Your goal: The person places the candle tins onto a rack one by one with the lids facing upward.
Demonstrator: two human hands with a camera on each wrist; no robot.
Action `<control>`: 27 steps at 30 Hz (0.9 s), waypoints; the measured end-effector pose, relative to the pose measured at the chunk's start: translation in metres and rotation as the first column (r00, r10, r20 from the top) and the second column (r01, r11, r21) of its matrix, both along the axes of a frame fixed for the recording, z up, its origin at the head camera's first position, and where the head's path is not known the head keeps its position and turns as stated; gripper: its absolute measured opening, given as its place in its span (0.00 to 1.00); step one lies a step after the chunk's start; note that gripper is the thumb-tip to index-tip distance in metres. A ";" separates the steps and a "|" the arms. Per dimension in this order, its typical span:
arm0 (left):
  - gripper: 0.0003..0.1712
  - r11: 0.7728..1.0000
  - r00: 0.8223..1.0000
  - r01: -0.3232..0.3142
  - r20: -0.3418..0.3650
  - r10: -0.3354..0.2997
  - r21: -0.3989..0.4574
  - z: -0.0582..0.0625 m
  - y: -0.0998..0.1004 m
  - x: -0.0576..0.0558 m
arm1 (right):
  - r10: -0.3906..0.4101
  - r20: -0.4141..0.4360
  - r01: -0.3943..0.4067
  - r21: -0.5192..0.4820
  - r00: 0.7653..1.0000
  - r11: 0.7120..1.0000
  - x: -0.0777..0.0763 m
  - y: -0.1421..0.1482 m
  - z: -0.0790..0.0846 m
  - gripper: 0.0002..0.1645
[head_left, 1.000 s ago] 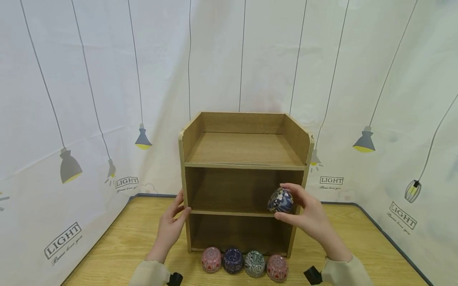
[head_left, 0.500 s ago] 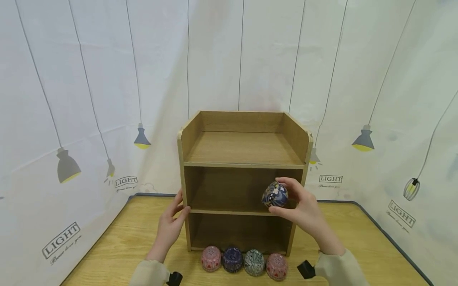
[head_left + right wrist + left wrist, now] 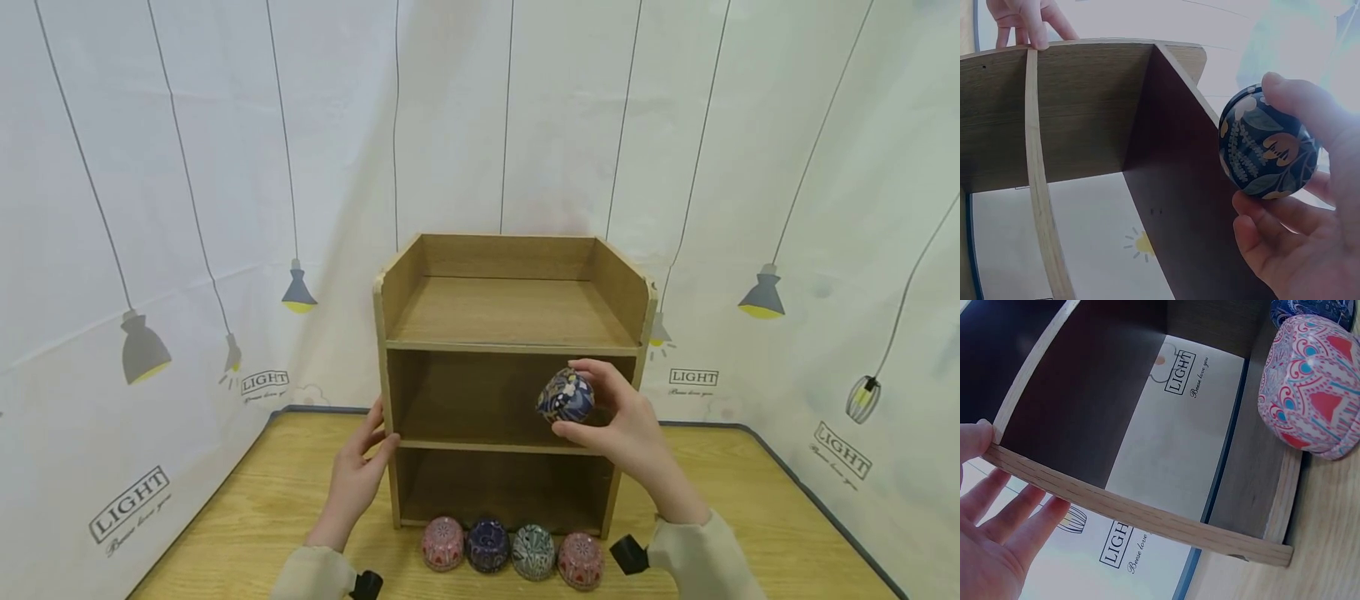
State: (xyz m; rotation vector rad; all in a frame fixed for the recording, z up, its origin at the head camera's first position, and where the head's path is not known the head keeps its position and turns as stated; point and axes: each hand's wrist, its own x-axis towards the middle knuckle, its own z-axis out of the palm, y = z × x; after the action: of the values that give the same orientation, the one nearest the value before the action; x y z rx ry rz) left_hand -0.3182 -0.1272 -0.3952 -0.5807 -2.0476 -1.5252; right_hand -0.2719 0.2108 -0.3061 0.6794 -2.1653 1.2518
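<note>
My right hand (image 3: 628, 421) pinches a small round dark-blue floral tin (image 3: 566, 397) between thumb and fingers. The tin is held tilted in front of the middle compartment of a small wooden shelf (image 3: 517, 312); in the right wrist view the floral tin (image 3: 1269, 144) shows orange and pale leaf patterns. On the other side, my left hand (image 3: 358, 479) grips the shelf's left side panel (image 3: 1116, 506), thumb at the front edge by the middle board and fingers along the outside.
Before the shelf's base stand a pink tin (image 3: 442, 544), a dark-blue tin (image 3: 488, 546), a green-white tin (image 3: 534, 552) and another pink tin (image 3: 581, 561) in a row on the wooden table (image 3: 247, 500). A lamp-printed curtain (image 3: 187, 208) surrounds the table.
My right hand has carried the floral tin leftward and slightly up before the middle compartment. The left hand keeps its hold, and the row of tins stays put.
</note>
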 end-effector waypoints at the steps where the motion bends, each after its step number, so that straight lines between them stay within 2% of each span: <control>1: 0.32 1.000 1.000 0.001 -0.004 -0.001 -0.001 0.000 0.000 0.000 | 0.004 -0.009 -0.004 -0.004 1.000 1.000 0.000 -0.001 0.001 0.43; 5: 0.32 1.000 1.000 0.007 -0.020 -0.007 -0.001 -0.004 -0.001 -0.004 | 0.004 -0.036 -0.004 -0.011 0.999 1.000 -0.001 -0.003 0.004 0.43; 11: 0.34 1.000 1.000 0.004 -0.021 -0.004 0.007 -0.026 -0.007 -0.025 | -0.012 -0.028 0.011 -0.017 1.000 1.000 0.000 -0.007 0.011 0.43; 15: 0.34 1.000 1.000 0.008 -0.029 -0.008 0.015 -0.031 -0.009 -0.031 | -0.017 -0.021 0.016 -0.028 1.000 0.999 0.000 -0.010 0.015 0.44; 19: 0.33 1.000 1.000 0.003 -0.031 -0.002 0.013 -0.025 -0.006 -0.025 | -0.008 -0.024 0.007 -0.042 1.000 0.999 -0.001 -0.012 0.019 0.44; 24: 0.33 1.000 0.999 0.007 -0.054 -0.007 0.006 -0.008 -0.002 -0.009 | 0.009 -0.030 -0.010 -0.036 0.999 0.999 -0.001 -0.014 0.023 0.43; 27: 0.32 1.000 0.999 0.005 -0.048 -0.005 -0.002 -0.004 -0.002 -0.005 | 0.018 -0.024 -0.019 -0.035 1.000 0.999 -0.001 -0.016 0.028 0.43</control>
State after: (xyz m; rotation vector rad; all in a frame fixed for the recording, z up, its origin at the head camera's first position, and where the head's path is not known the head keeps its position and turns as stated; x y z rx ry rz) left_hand -0.3227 -0.1287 -0.3992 -0.6171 -2.0132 -1.4983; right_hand -0.2724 0.1946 -0.2785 0.6978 -2.1176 1.2818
